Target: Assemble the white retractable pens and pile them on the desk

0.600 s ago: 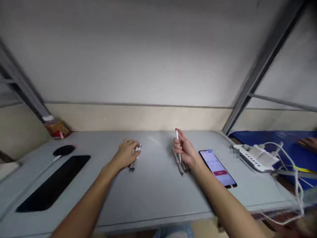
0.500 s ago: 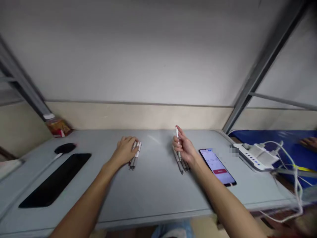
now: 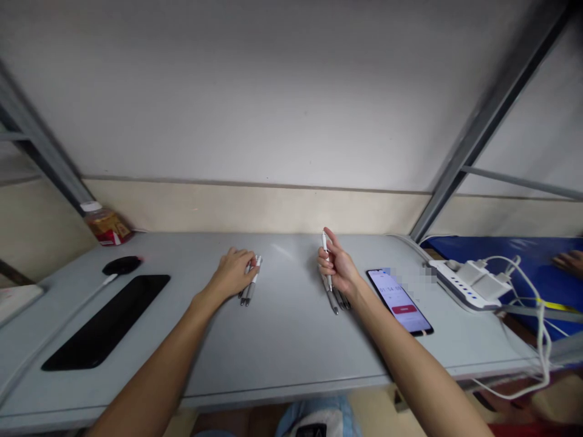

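My right hand [image 3: 339, 267] is closed around a white and grey pen [image 3: 325, 241], held nearly upright with its white end up. Beneath that hand several similar pens [image 3: 336, 306] lie on the desk, partly covered by it. My left hand [image 3: 234, 271] rests over a second group of pens [image 3: 250, 291]. Its thumb and fingers are pinched about the upper white part of a pen there. The fingers hide some of these pens.
Right of my right arm lies a lit phone [image 3: 401, 303], with a white power strip [image 3: 469, 282] beyond it. A dark flat slab [image 3: 109, 321], a black round charger [image 3: 121, 265] and a bottle [image 3: 107, 224] are at left. Another person's hand [image 3: 568, 261] shows far right.
My left hand's fingers have drawn together more around the pens, and its knuckles are raised slightly. My right hand keeps its pen in nearly the same pose. The view has shifted slightly.
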Demonstrator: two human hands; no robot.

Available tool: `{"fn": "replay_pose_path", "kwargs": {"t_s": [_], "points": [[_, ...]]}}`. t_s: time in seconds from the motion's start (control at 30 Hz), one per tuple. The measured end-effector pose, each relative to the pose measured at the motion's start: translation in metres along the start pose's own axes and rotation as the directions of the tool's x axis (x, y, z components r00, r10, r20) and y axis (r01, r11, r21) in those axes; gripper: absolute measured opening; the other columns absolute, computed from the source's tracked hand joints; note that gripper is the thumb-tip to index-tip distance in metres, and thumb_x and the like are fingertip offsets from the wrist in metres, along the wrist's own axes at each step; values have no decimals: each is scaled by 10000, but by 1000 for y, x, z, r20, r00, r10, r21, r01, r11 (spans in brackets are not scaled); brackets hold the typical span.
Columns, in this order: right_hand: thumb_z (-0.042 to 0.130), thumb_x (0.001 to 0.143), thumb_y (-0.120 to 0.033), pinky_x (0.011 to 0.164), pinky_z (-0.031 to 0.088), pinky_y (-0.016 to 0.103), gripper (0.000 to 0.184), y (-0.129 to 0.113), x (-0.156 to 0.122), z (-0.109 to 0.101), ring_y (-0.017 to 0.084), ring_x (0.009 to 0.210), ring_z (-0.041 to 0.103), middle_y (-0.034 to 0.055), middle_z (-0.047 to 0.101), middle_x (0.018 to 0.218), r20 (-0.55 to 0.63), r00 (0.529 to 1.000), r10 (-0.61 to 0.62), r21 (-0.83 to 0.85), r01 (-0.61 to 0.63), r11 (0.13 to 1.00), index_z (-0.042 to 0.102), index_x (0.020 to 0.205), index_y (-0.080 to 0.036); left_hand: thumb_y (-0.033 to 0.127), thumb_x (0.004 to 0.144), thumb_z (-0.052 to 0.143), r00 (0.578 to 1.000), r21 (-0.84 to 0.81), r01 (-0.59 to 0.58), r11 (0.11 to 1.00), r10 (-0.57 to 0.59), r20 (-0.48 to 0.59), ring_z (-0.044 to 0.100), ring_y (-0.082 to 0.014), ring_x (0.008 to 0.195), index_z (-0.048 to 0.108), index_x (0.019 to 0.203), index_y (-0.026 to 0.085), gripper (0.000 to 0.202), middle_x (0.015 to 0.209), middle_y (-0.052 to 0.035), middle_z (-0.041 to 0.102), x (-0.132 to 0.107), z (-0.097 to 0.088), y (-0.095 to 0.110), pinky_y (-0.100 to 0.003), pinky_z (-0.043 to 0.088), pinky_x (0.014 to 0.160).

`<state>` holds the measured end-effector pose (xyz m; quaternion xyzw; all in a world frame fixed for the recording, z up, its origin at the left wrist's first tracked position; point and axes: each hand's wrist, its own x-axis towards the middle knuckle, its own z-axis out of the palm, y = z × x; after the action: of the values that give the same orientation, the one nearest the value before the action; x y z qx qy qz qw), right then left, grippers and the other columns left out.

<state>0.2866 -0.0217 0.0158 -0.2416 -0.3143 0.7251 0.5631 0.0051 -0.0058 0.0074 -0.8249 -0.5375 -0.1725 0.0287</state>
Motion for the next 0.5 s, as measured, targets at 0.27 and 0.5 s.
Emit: {"fn": "replay_pose_path", "kwargs": {"t_s": [0.27,0.5], "points": [[615,785,-204,442,386,167,440,1,1,-1,78,516,473,-24,554,713,-2,998,58,-179,-57,982,510,1205,-283,336,862,475,1000,40,-13,999,14,-19,459,-248,872,533,764,202,175,840,-58,617,-1,9,0,-335,320,729],[633,681,-124,699,526,310,449,6,0,-4,136,712,596,-6,565,792,-26,997,74,-453,-78,888,581,1109,-250,368,854,473,1000,67,23,998,-24,13,464,-269,905,519,750,204,199,862,-78,608,-2,8,4,-352,317,724]]}}
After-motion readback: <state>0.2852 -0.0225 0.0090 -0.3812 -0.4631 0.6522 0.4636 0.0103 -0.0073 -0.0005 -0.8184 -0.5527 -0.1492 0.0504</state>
